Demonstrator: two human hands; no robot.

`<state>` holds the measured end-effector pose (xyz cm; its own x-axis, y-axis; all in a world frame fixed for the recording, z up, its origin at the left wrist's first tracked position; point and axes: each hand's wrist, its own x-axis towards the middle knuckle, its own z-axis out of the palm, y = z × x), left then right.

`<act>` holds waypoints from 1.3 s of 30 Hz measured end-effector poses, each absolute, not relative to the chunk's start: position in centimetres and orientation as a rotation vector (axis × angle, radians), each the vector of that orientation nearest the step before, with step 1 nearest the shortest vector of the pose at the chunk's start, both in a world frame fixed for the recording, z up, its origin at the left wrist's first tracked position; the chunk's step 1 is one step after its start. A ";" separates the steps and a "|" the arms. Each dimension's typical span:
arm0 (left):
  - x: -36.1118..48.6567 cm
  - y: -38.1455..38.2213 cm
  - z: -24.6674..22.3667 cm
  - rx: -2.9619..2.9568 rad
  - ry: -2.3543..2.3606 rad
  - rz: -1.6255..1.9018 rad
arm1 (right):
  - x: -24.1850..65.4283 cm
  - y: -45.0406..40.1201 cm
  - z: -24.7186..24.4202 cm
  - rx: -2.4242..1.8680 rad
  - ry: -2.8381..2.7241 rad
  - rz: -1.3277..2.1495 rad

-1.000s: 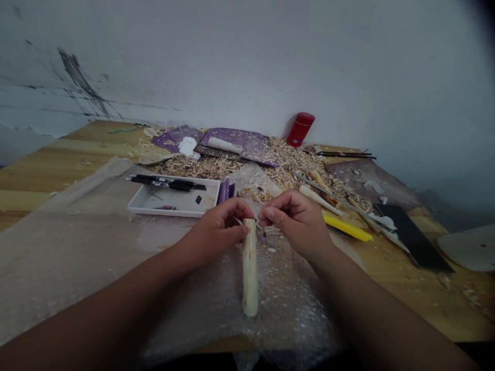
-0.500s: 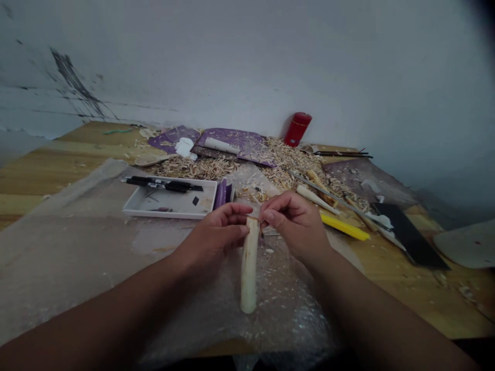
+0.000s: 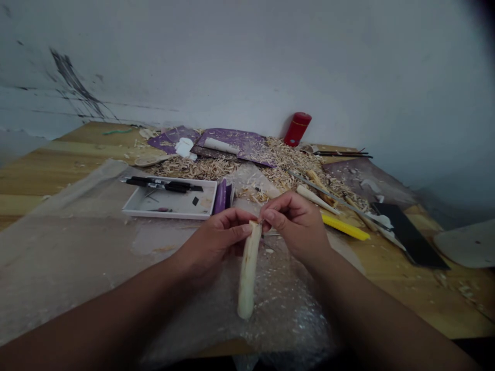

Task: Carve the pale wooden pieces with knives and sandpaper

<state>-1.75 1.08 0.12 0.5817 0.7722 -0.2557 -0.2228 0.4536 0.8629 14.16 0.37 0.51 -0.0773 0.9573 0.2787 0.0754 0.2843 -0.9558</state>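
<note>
A pale, peeled wooden stick point(image 3: 248, 278) stands slightly tilted over the bubble wrap point(image 3: 286, 288), its top between my hands. My left hand point(image 3: 220, 234) grips the upper end with thumb and fingers. Just right of that end, my right hand point(image 3: 296, 224) is closed in a pinch around something thin and small; its kind is too small to make out. The pinched tip touches or nearly touches the stick's top edge.
Left of centre lies a white tray point(image 3: 170, 213) with black pens point(image 3: 164, 184). Wood shavings point(image 3: 286, 159) heap behind it, near a red case point(image 3: 297, 129) leaning on the wall. To the right are a yellow strip point(image 3: 345, 227), a long metal rod point(image 3: 336, 197) and a black slab point(image 3: 410, 237).
The stick's lower end has swung slightly left and its top has dipped a little. My left fingers have closed in nearer the top. My right hand has barely moved.
</note>
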 end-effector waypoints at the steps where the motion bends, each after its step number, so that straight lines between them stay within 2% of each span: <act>1: -1.7 1.1 0.1 0.903 0.712 0.672 | 14.2 0.4 0.5 -1.038 -1.453 0.984; 9: -1.4 1.1 -0.5 0.879 0.770 0.692 | 14.6 0.4 0.3 -1.201 -1.770 0.565; 15: -1.4 1.3 -0.8 0.904 0.793 0.697 | 14.5 0.4 0.5 -1.073 -1.952 0.334; 27: -1.7 1.6 -0.8 0.967 0.806 0.753 | 14.5 0.0 0.8 -1.002 -1.854 0.276; 35: -1.7 1.5 -0.2 0.955 0.822 0.765 | 14.5 0.3 0.7 -1.056 -1.742 0.440; 39: -1.8 1.5 0.1 0.932 0.887 0.810 | 15.0 1.1 0.2 -1.268 -1.748 0.521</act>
<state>-1.76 1.45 0.14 0.4072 0.8717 -0.2727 -0.1919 0.3736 0.9075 14.99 1.14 0.24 -0.0822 0.9078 0.4113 0.5346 0.3885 -0.7506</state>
